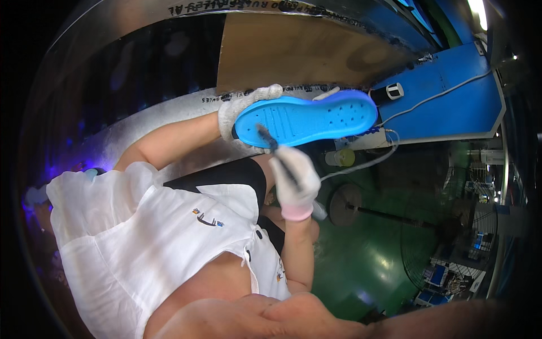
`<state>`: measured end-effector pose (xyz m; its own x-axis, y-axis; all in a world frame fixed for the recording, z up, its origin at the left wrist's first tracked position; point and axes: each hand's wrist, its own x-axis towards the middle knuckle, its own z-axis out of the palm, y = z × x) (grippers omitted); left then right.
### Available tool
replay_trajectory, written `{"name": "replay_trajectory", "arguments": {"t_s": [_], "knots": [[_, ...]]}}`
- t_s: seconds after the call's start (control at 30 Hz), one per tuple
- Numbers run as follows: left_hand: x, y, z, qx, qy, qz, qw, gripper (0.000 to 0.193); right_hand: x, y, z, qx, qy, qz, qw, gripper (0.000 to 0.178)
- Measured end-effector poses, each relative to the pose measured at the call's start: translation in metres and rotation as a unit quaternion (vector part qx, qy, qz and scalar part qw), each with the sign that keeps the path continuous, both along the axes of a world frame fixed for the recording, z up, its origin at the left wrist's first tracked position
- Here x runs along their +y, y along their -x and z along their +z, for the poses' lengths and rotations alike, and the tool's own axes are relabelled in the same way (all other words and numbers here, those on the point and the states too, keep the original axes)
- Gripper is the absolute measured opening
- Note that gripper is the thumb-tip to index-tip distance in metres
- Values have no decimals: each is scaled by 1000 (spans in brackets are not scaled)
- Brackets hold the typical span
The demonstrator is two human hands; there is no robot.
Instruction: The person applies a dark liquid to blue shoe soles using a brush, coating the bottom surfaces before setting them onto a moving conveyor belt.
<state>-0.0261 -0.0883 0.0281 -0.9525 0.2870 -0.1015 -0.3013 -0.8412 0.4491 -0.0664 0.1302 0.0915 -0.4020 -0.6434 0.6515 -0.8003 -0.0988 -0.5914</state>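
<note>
R hand [296,176], gloved, closed round dark brush [270,140]; tip blurred, so contact w/ sole hard to tell; blue sole [305,120] just beyond, inner face up, gripped at its left end by gloved L hand [247,107]; prob. mid-brushing; next move likely calls for steady L grip, even strokes twd holed right end; brown panel [282,51] behind.

From here I see a white cable [429,98] crossing the blue panel [463,116] edge to edge, and a fan [403,219] on the green floor [353,263].
</note>
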Motion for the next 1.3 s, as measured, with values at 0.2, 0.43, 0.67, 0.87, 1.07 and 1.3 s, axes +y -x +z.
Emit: {"name": "replay_trajectory", "arguments": {"t_s": [0.2, 0.43, 0.67, 0.87, 1.07, 1.3], "knots": [[-3, -2, 38, -52, 194, -30, 979, 77, 9, 1, 5, -165, -64, 21, 984, 27], [-11, 6, 47, -45, 259, -27, 964, 68, 11, 0, 23, 43, -85, 16, 995, 24], [-37, -4, 42, 94, 416, -19, 904, 54, 16, 3, 32, 169, -157, 12, 973, 29], [-56, -1, 22, 331, 656, 81, 674, 57, 25, -3, 46, 233, -223, -31, 946, 31], [-60, 3, 20, 389, 568, 142, 711, 52, 21, 2, 57, 284, -252, -41, 924, 24], [-60, 6, 31, 341, 533, 150, 759, 48, 38, 18, 50, 288, -201, -84, 933, 23]]}}
